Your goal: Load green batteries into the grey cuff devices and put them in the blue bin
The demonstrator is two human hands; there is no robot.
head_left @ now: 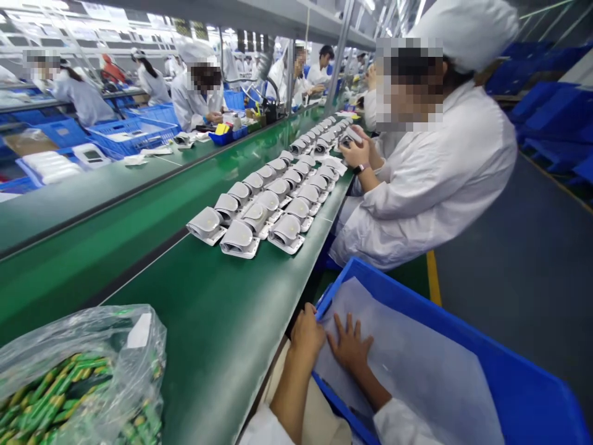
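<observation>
While the long green surface (pixel 208 321) runs from near left to far right, a blue bin (pixel 519 383) sits at the near right, lined with a white paper sheet (pixel 417 371). Both of the person's hands rest at the near left edge of that sheet, just inside the bin's rim. The left hand (pixel 306 334) has its fingers curled together on the sheet's edge; the right hand (pixel 349 345) lies flat with fingers spread apart, pressing down. Thin and limp, the sheet probably creases or tears easily, so its edge or corner looks the best hold. Rows of white devices (pixel 259 210) stand farther along the surface beside a seated co-worker (pixel 430 173). A clear bag of green batteries (pixel 78 383) lies near left.
</observation>
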